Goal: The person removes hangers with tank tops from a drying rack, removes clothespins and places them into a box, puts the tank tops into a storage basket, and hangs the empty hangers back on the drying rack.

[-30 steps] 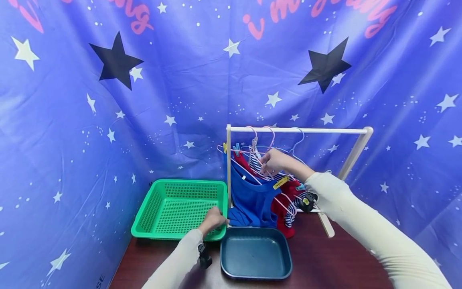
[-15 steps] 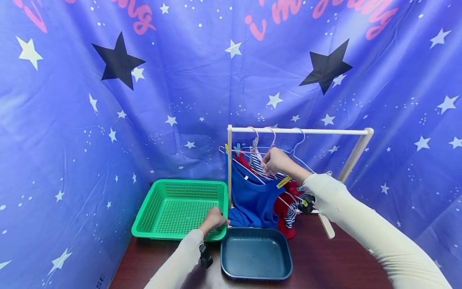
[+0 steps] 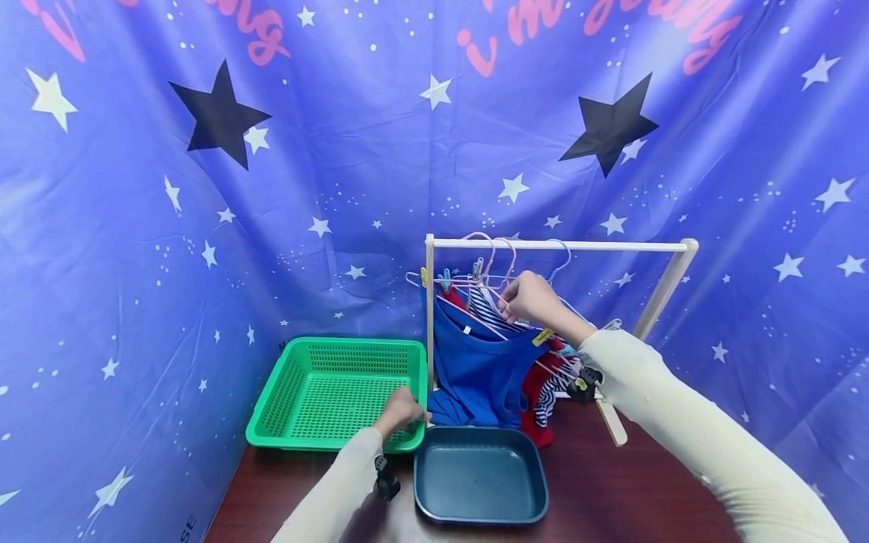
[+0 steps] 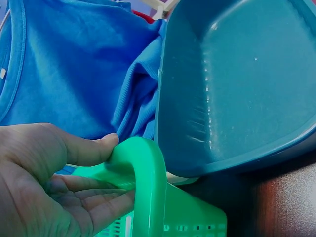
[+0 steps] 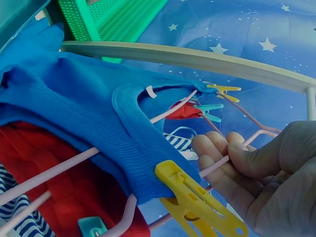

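The right hand [image 3: 532, 298] pinches the pink hanger [image 5: 215, 167] of the blue garment [image 3: 478, 373] between thumb and fingers. A yellow clothespin [image 5: 197, 197] clips the garment near that hand, and another yellow clothespin [image 5: 224, 93] is at its far end. The hanger's hook lies at the rack's bar [image 3: 611, 246]. Behind hang a red garment [image 3: 538, 385] and a striped one [image 3: 547, 401]. At the green basket's rim [image 4: 148, 187], the left hand [image 4: 54, 182] has its thumb on top and curled fingers beneath; it is beside the blue garment's lower edge.
A dark blue tray [image 3: 480, 477] stands in front of the garments, right of the green basket [image 3: 339, 407]. The wooden rack's left post [image 3: 430, 317] rises beside the basket, and its right foot [image 3: 612, 422] rests on the brown table [image 3: 611, 490]. A starry curtain surrounds the table.
The right hand has moved slightly right with the pink hanger. The blue garment's neckline and near yellow clothespin have shifted right, and the hook looks wider. The left hand stays at the basket.
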{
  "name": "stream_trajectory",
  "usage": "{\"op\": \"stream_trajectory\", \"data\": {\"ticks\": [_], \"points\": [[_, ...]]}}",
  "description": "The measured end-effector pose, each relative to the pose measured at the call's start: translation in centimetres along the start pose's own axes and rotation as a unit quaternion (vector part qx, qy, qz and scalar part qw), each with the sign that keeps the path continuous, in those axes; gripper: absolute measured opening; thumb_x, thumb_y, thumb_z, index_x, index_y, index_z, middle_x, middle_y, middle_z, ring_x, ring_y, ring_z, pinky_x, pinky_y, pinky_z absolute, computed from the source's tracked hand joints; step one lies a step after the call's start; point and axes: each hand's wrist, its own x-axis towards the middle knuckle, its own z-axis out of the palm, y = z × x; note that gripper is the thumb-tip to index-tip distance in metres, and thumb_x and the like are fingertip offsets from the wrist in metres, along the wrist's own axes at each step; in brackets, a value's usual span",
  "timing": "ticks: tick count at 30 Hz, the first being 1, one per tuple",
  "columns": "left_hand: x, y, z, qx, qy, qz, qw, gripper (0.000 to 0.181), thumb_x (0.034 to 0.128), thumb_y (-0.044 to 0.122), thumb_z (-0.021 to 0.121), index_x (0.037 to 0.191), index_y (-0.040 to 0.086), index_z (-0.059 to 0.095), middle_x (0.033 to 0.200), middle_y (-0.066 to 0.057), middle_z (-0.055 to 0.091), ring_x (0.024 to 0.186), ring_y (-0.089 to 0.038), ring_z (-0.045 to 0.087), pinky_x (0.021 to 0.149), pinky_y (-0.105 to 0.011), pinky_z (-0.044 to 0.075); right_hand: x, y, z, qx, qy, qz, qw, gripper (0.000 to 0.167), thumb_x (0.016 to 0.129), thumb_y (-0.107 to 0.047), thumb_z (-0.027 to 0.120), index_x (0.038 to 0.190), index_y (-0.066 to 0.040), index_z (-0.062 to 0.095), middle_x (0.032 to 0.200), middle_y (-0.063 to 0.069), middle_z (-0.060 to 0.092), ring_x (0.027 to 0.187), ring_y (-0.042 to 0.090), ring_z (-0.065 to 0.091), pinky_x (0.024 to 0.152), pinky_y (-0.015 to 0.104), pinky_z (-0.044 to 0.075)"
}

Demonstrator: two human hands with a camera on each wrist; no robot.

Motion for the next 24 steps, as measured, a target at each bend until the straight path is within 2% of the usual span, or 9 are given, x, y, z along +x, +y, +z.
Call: {"op": "stream_trajectory", "data": {"ticks": [5, 8, 11, 17, 24], "points": [[0.0, 0.2, -0.2, 0.000, -0.003, 0.006, 1.0000, 0.035, 0.0807, 0.002, 0.083, 0.065, 0.009, 0.052, 0.063, -0.006, 0.055, 0.058, -0.023, 0.067, 0.059, -0.036, 0.061, -0.4, 0.7, -0.4, 0.048, -0.011, 0.028, 0.9984, 0.014, 0.087, 0.010, 0.063, 0.098, 0.012, 0.072, 0.078, 0.017, 0.076, 0.067, 0.020, 0.076, 0.065, 0.032, 0.062], [0.1, 0.2, -0.3, -0.007, -0.006, 0.008, 0.9999, 0.036, 0.0799, 0.002, 0.084, 0.065, 0.009, 0.052, 0.063, -0.007, 0.057, 0.056, -0.024, 0.068, 0.057, -0.035, 0.061, -0.8, 1.0, -0.7, 0.064, -0.009, 0.049, 0.9967, 0.017, 0.090, 0.010, 0.063, 0.105, 0.014, 0.071, 0.080, 0.017, 0.077, 0.065, 0.017, 0.075, 0.066, 0.032, 0.063], [0.4, 0.1, -0.3, -0.013, -0.008, 0.004, 0.9999, 0.037, 0.0788, 0.001, 0.085, 0.063, 0.009, 0.052, 0.061, -0.007, 0.057, 0.053, -0.023, 0.067, 0.054, -0.034, 0.060, -1.3, 1.2, -1.0, 0.070, -0.001, 0.058, 0.9959, 0.016, 0.091, 0.009, 0.065, 0.105, 0.013, 0.071, 0.081, 0.016, 0.077, 0.066, 0.016, 0.074, 0.066, 0.030, 0.062], [0.6, 0.1, -0.3, -0.010, -0.014, 0.001, 0.9999, 0.036, 0.0789, 0.002, 0.085, 0.062, 0.009, 0.054, 0.059, -0.007, 0.057, 0.052, -0.023, 0.067, 0.053, -0.035, 0.060, -2.4, 1.8, -1.5, 0.073, 0.027, 0.043, 0.9961, 0.011, 0.090, 0.008, 0.068, 0.099, 0.010, 0.074, 0.078, 0.013, 0.076, 0.064, 0.012, 0.072, 0.064, 0.026, 0.062], [0.7, 0.2, -0.4, -0.012, -0.030, -0.017, 0.9993, 0.042, 0.0802, 0.001, 0.084, 0.060, 0.012, 0.048, 0.061, -0.006, 0.055, 0.055, -0.024, 0.068, 0.057, -0.038, 0.062, -3.6, 3.0, -1.5, 0.031, 0.068, 0.002, 0.9972, 0.009, 0.089, 0.007, 0.068, 0.092, 0.007, 0.077, 0.080, 0.015, 0.077, 0.067, 0.016, 0.075, 0.061, 0.020, 0.059]]}}
